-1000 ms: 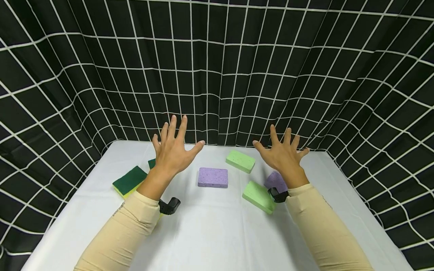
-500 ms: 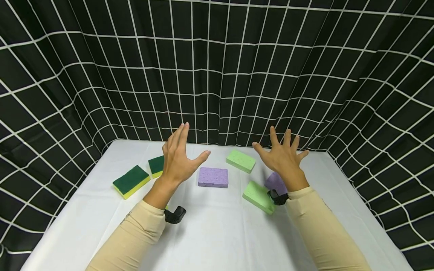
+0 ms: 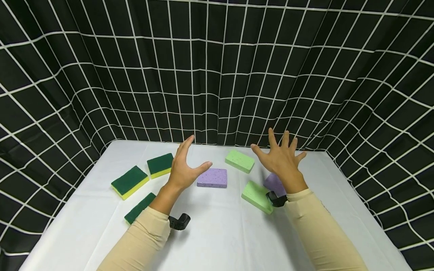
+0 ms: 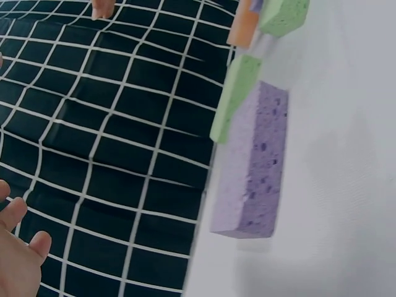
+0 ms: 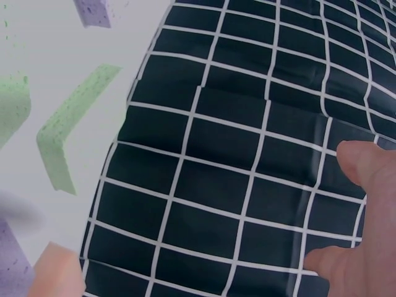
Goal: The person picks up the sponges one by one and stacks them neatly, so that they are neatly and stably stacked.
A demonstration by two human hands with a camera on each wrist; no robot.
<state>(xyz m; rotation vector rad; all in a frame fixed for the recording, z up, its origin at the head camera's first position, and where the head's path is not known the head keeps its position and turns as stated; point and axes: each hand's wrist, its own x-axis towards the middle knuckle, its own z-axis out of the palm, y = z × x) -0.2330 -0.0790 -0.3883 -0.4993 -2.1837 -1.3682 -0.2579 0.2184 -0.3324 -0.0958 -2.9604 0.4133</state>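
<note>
My left hand [image 3: 182,171] hovers above the white table, thumb spread from its fingers and nothing in its grasp. Its thumb tip overlaps the left end of a speckled purple sponge [image 3: 213,178] in the head view; this sponge looms large in the left wrist view. My right hand [image 3: 280,160] is raised with spread fingers and holds nothing. Beneath its wrist lies another purple sponge [image 3: 274,184], partly hidden. Close by are two light green sponges, one at the back [image 3: 239,162] and one nearer [image 3: 257,197]. An orange block [image 4: 242,26] shows beyond the green sponges in the left wrist view.
Three green-and-yellow scrub sponges lie on the left: the outer one [image 3: 130,182], the back one [image 3: 160,165], and the near one [image 3: 139,207], partly covered by the left forearm. A black curtain with white grid lines [image 3: 217,75] surrounds the table [image 3: 217,233].
My left hand has moved right and nearer, toward the middle purple sponge, uncovering the scrub sponges on the left. Its fingers have drawn together. My right hand has barely moved.
</note>
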